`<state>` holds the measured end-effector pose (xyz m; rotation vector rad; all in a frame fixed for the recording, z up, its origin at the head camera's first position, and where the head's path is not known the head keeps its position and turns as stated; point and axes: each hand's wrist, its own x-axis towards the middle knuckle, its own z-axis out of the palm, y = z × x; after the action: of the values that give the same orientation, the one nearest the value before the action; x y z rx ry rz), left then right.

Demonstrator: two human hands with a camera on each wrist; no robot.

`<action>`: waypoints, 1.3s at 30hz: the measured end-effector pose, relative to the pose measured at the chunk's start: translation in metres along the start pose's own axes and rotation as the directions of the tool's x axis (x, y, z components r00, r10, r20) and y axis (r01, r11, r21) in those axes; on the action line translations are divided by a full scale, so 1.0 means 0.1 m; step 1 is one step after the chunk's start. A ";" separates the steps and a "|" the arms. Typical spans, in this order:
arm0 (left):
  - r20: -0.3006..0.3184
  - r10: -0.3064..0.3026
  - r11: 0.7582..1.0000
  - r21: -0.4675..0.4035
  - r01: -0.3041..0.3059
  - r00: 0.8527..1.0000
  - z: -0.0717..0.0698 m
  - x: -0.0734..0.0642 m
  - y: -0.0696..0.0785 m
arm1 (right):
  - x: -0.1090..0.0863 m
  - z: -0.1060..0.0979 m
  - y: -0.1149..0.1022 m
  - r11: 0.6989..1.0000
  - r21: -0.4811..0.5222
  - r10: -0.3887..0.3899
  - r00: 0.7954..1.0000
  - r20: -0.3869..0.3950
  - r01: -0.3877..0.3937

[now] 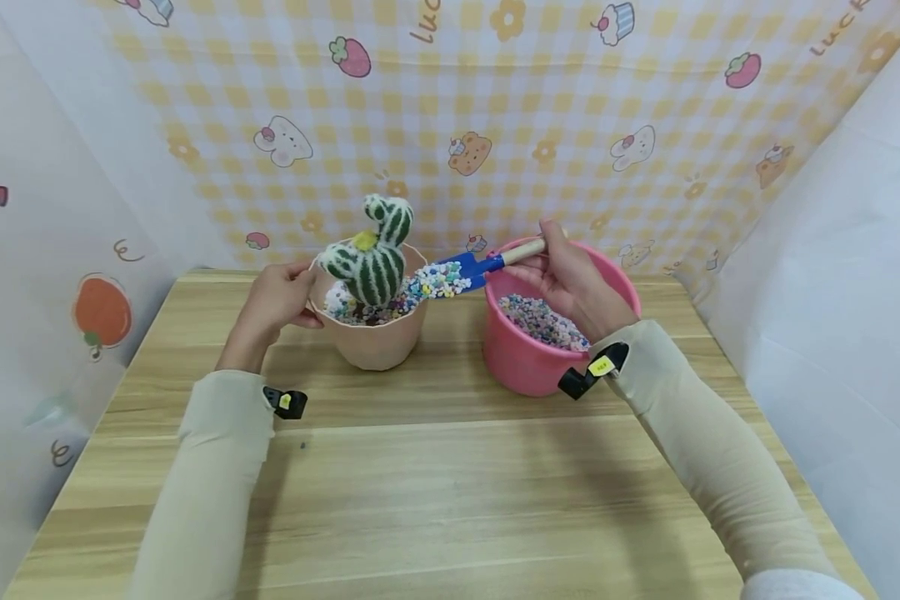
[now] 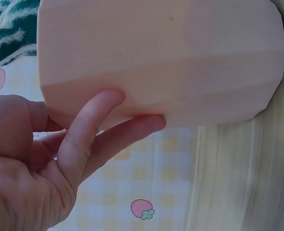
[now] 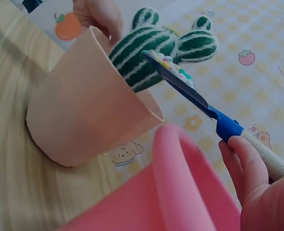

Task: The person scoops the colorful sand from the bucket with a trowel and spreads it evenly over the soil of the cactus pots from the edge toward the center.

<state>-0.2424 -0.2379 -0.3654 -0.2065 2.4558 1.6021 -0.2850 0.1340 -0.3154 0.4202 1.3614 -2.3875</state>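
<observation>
A beige pot stands on the wooden table and holds a green-and-white toy cactus set in coloured pebbles. My left hand grips the pot's left side. My right hand holds the wooden handle of a small blue shovel, whose blade, loaded with coloured pebbles, hangs over the pot's right rim beside the cactus. A pink bucket of the same pebbles stands right of the pot, under my right hand.
The wooden table stretches toward me from both containers. A yellow checked cloth with cartoon prints hangs as a backdrop, with white panels at the left and right sides.
</observation>
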 end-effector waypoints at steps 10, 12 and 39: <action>-0.015 -0.052 0.996 -0.072 0.050 0.999 0.08 -0.07 0.03 | 0.01 0.05 0.06 0.999 -0.049 -0.007 1.000 -0.015 0.006; -0.018 -0.057 0.995 -0.077 0.056 0.998 0.09 -0.08 0.03 | 0.01 0.06 0.07 0.998 -0.060 -0.016 1.000 -0.015 0.015; 0.004 -0.089 0.995 -0.045 0.089 0.996 0.10 -0.17 -0.01 | 0.02 0.13 0.15 0.993 -0.115 -0.006 1.000 -0.002 0.006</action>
<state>-0.2251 -0.2292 -0.3656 -0.3168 2.3752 1.6211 -0.2811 0.1155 -0.3215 0.3882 1.4949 -2.2995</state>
